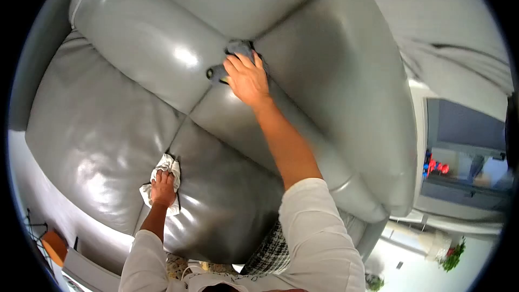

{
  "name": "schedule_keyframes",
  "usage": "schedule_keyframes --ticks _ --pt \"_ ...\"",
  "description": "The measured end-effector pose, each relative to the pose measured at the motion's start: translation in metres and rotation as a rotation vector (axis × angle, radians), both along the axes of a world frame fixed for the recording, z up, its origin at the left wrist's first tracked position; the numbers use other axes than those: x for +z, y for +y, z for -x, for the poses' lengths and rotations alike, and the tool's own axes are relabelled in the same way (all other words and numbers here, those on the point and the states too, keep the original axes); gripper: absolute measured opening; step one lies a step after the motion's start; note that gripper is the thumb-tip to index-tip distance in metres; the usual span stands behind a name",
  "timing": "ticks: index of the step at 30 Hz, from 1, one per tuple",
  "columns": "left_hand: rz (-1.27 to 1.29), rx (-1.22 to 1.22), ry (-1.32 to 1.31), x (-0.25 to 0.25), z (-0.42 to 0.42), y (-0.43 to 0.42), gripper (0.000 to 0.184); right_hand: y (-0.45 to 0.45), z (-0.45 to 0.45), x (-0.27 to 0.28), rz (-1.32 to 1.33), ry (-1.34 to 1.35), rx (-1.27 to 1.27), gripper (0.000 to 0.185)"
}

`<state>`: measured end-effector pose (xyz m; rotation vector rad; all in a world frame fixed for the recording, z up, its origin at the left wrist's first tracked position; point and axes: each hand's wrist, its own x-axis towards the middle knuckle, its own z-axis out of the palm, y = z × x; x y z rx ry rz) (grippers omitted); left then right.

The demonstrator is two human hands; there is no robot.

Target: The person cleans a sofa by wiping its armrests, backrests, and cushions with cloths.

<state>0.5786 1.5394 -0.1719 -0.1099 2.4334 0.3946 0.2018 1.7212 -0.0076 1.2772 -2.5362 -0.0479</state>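
Observation:
A grey leather sofa fills most of the view. My right hand presses a dark grey cloth against the backrest, where the seams between its cushions meet. Part of that cloth sticks out to the left of the fingers, and the palm hides the rest. Lower down, my left hand rests on a crumpled white cloth, with its fingers bent into the fabric. This white cloth lies over the gap between the two seat cushions.
A black-and-white checked fabric lies at the seat's front, close to my body. To the right are a window, a red-and-blue figure and a green plant. An orange-brown object stands at the lower left.

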Motion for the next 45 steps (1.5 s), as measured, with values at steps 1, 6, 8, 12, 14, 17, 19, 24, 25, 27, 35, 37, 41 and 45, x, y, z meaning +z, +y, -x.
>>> schedule_keyframes --ticks 1,6,8,12,14,17,19,24,25,27,35,37,41,45 --pt "0.023 -0.015 0.008 -0.005 -0.003 0.0 0.056 0.004 -0.007 -0.004 0.037 -0.046 -0.038 0.033" --pt "0.077 -0.023 0.078 -0.017 -0.009 0.003 0.073 0.072 -0.039 0.0 0.088 -0.083 -0.056 0.036" --pt "0.084 -0.031 0.058 -0.018 -0.008 0.002 0.076 0.123 -0.065 0.004 0.086 -0.144 -0.129 0.04" --pt "0.106 -0.053 0.154 -0.021 -0.013 0.003 0.073 0.27 -0.128 -0.001 0.007 -0.255 -0.365 0.049" --pt "0.128 -0.053 0.215 -0.027 -0.014 0.004 0.074 0.338 -0.158 -0.008 -0.112 -0.185 -0.485 0.051" --pt "0.134 -0.054 0.241 -0.021 -0.012 0.009 0.074 0.42 -0.201 -0.015 -0.109 -0.215 -0.754 0.052" --pt "0.173 -0.08 0.28 -0.03 -0.016 0.005 0.073 0.462 -0.226 -0.021 -0.049 -0.156 -0.895 0.049" --pt "0.13 -0.01 0.303 -0.017 -0.014 0.015 0.071 0.522 -0.253 -0.04 0.192 0.109 -1.113 0.039" --pt "0.088 0.003 0.342 -0.024 -0.015 0.012 0.07 0.528 -0.252 -0.045 0.214 0.181 -1.075 0.039" --pt "0.168 0.024 0.168 0.013 -0.001 0.03 0.068 0.532 -0.25 -0.06 0.187 0.335 -1.244 0.035" --pt "0.116 0.003 0.103 0.006 -0.002 0.015 0.061 0.443 -0.262 -0.104 0.568 0.491 -1.752 0.045" --pt "0.083 -0.003 0.113 0.003 -0.002 0.011 0.061 0.355 -0.244 -0.121 0.458 0.639 -1.512 0.045" --pt "0.054 -0.045 0.108 -0.009 -0.006 0.006 0.061 0.157 -0.188 -0.105 0.531 0.46 -1.237 0.052" --pt "0.028 -0.05 0.066 -0.003 -0.003 0.002 0.063 0.01 -0.14 -0.065 0.533 0.084 -0.902 0.036"
